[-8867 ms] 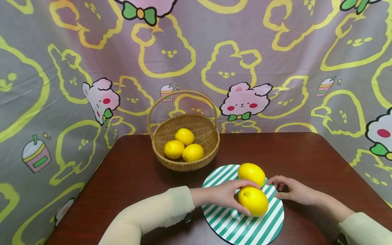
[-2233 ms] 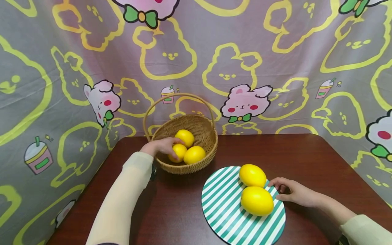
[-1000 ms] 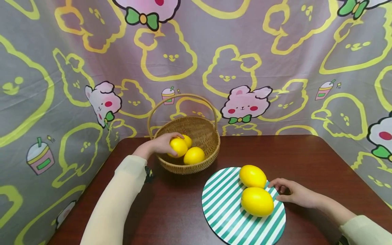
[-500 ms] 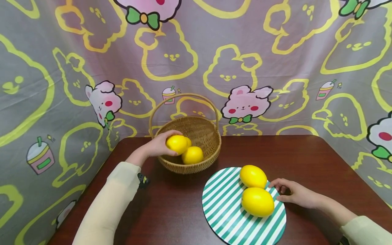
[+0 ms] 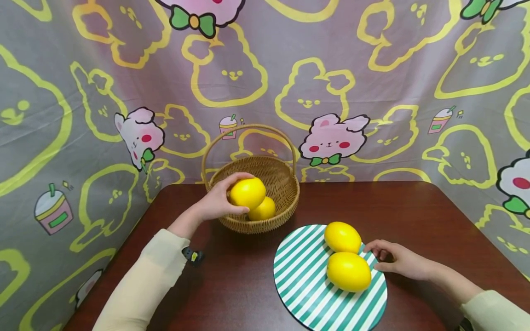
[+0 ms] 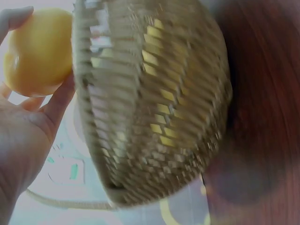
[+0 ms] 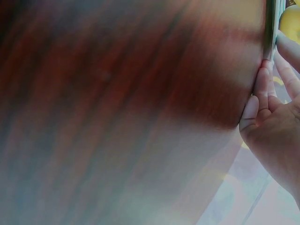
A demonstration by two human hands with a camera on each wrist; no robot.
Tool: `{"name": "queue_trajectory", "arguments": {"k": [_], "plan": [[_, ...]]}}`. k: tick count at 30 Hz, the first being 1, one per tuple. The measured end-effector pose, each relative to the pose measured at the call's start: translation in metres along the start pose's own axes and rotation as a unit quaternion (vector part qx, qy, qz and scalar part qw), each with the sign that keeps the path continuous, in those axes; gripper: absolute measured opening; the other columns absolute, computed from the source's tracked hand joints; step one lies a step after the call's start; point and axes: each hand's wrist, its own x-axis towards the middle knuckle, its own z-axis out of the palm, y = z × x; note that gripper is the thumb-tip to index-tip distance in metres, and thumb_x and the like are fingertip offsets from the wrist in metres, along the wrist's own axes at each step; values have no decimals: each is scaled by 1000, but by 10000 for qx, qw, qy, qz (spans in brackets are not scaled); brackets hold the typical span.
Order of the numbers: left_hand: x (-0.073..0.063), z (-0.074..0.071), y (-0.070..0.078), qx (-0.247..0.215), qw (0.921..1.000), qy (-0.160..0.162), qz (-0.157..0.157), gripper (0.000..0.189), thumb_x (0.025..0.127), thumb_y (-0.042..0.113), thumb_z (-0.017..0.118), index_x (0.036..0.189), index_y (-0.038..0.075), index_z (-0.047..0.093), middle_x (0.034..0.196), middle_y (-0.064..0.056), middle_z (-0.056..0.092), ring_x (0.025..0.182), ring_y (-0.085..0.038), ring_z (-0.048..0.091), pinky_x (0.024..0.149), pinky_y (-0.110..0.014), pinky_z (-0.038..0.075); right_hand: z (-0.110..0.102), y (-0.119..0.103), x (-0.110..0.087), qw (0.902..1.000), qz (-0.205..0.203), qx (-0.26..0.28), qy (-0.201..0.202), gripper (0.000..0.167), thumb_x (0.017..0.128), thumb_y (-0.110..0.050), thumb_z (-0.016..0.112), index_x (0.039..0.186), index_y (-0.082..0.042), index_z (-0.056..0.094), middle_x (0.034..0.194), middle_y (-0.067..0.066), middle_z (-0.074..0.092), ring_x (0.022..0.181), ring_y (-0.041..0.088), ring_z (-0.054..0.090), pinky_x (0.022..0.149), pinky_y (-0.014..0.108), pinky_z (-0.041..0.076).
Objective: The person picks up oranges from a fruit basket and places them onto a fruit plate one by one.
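Note:
My left hand (image 5: 217, 197) grips a yellow lemon (image 5: 247, 193), thumb below and fingers over its top, at the near left rim of the wicker basket (image 5: 281, 184). In the left wrist view the held lemon (image 6: 41, 51) is beside the basket's rim, above the table. A second lemon (image 5: 264, 210) lies inside the basket; the third one seen earlier is hidden now. My right hand (image 5: 399, 260) rests on the table, its loosely bent fingers and thumb at the right edge of the round green-and-white striped mat (image 5: 302, 276). Two lemons lie on that mat, a far one (image 5: 342, 237) and a near one (image 5: 349, 272).
The basket's tall arched handle (image 5: 248, 126) stands over its opening. A dark red-brown table (image 5: 232, 280) runs back to a patterned cloth (image 5: 265, 59), which also hangs along both sides.
My left hand has lifted a lemon from the basket's left side and moved it up, nearer and slightly right. Earlier that hand let go of the near lemon on the mat. The right hand stays put.

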Motion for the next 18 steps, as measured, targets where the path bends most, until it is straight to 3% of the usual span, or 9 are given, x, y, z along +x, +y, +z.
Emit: {"name": "queue_trajectory", "arguments": {"k": [10,18], "plan": [[-3,30,28,-309,9969,-457,562,76,72,9,84,137,21,48,133,0,51,109,-25,52,86,-45,48,0,-2,1,9998,201,91,-5,37,93,-15,65,126,-4,53,97,10,50,82,16,49,68,26,44],[-4,59,41,-353,9938,-858,618,77,72,13,83,138,24,45,133,4,49,110,-22,49,86,-42,48,0,0,0,9999,128,70,-5,36,93,-15,65,125,-5,53,96,9,50,82,15,49,66,26,44]]}}
